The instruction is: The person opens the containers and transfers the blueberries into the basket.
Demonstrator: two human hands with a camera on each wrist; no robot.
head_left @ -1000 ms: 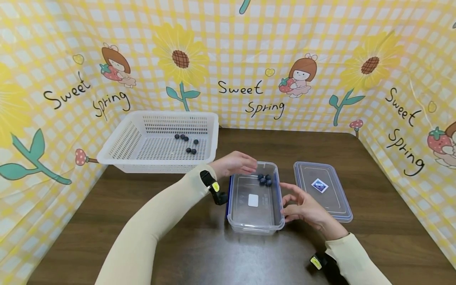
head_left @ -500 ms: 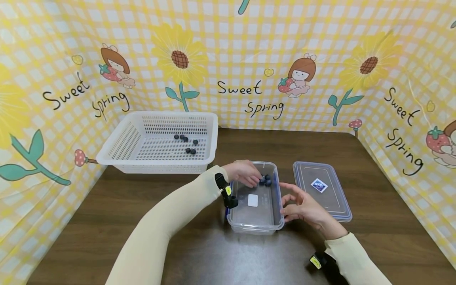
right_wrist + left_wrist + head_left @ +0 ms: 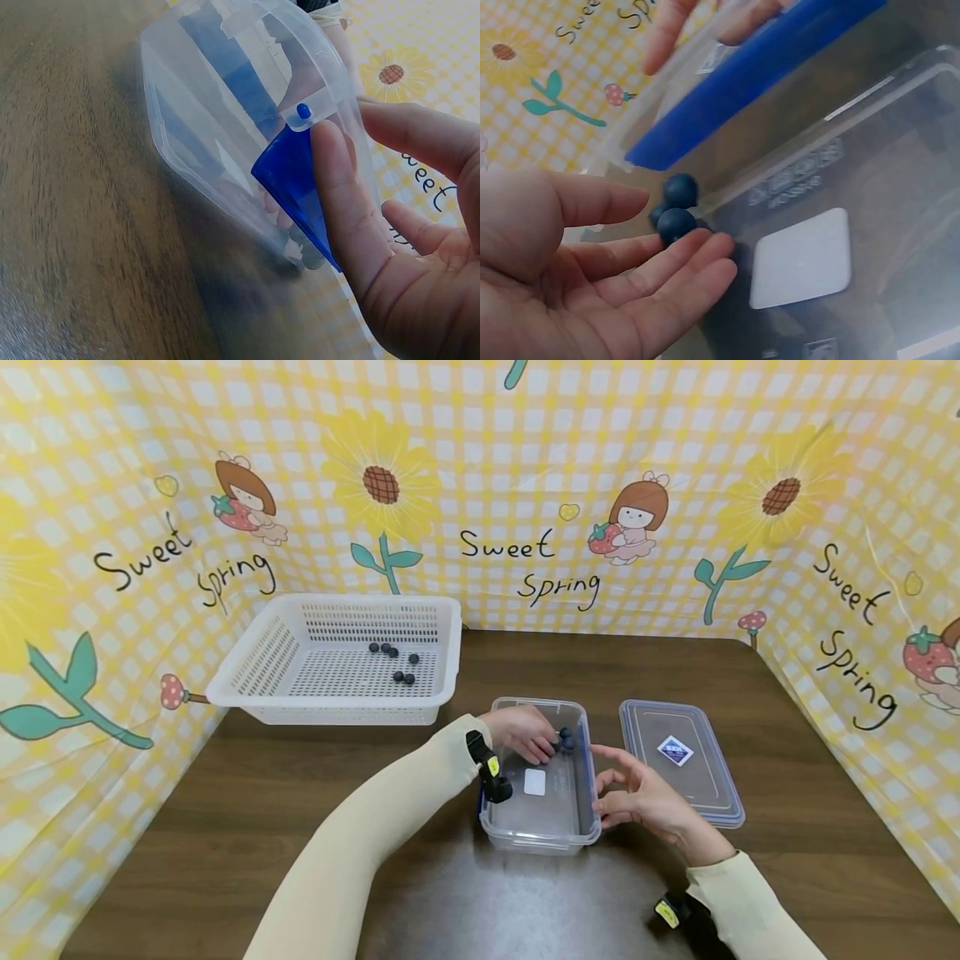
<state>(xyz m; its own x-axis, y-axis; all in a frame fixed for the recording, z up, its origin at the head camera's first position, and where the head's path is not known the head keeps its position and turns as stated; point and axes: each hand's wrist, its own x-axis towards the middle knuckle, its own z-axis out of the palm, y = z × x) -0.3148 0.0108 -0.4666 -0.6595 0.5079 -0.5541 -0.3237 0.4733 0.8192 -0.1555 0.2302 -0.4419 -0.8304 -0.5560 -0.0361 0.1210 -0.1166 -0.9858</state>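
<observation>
My left hand (image 3: 525,739) is inside the clear box (image 3: 542,827), fingers relaxed, tips touching the blueberries (image 3: 676,211) at its far end, none gripped. My right hand (image 3: 637,793) rests loose against the box's right wall, thumb (image 3: 341,195) on the blue clip (image 3: 296,187). Risks: round berries roll off straight fingers; a nudge slides the light box on the surface (image 3: 225,810), toward the lid (image 3: 678,760).

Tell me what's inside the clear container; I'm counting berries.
Inside the clear container: the left hand, a few blueberries by its fingers, and a white label. The hand may hide more berries.
</observation>
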